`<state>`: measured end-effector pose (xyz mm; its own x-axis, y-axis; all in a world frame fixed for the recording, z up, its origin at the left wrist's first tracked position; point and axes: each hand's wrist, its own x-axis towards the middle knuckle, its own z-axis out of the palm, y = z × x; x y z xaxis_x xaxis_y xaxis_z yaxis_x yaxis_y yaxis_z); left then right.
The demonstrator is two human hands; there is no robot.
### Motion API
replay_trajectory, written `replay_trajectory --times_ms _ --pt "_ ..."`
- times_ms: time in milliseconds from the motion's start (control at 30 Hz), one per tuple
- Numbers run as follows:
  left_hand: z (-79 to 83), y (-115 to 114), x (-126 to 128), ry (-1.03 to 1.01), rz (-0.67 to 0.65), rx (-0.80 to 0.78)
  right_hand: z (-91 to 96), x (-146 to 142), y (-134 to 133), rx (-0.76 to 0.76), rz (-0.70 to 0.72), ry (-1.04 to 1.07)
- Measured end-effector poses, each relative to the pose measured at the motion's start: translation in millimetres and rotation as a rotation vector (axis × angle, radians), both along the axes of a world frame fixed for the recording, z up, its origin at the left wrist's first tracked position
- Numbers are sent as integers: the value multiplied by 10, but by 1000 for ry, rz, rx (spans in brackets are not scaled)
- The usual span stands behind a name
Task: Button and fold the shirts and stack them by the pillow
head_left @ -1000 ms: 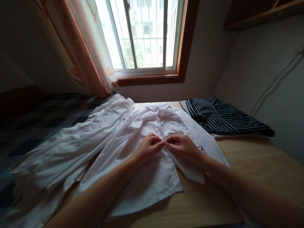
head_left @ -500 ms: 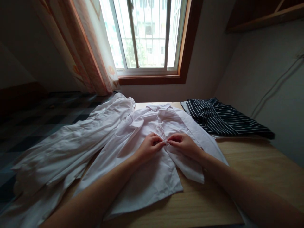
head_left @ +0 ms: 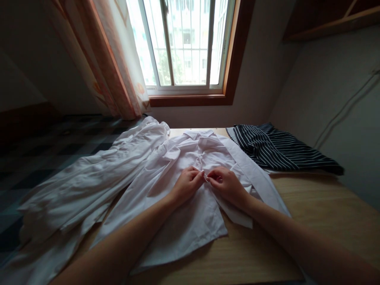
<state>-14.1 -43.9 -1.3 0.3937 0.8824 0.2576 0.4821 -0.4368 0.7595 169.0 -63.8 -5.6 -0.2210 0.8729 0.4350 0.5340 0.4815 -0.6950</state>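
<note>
A white shirt [head_left: 190,221] lies spread front-up on a wooden table [head_left: 311,221], collar toward the window. My left hand [head_left: 187,184] and my right hand [head_left: 227,184] meet at the shirt's front opening, mid-chest. Both are closed in a pinch on the two front edges of the shirt, fingertips almost touching. The lower front panels below my hands lie apart.
A second white garment [head_left: 89,186] sprawls to the left, hanging off the table. A folded dark striped garment [head_left: 279,148] lies at the back right. A window with a curtain [head_left: 115,59] is behind; a wall with a cable [head_left: 341,111] runs along the right.
My hands have stayed at the shirt's front opening, shifting slightly and pulling the edges closer. The right lower panel has drawn in a little.
</note>
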Motion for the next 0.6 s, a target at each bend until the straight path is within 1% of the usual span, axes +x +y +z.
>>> replay_trajectory --times_ms 167,267,400,533,600 --pt "17 -3 6 -14 26 -11 -23 -51 -39 99 -10 -65" --pt "20 -1 3 -18 29 -30 -38 -60 -45 127 -13 -92" --pt "17 10 -1 5 26 -31 -24 -34 -46 108 4 -103" --pt "24 16 3 55 21 1 15 37 -42 52 67 -79" --pt "30 18 7 76 20 8 33 66 -35 21 75 -78"
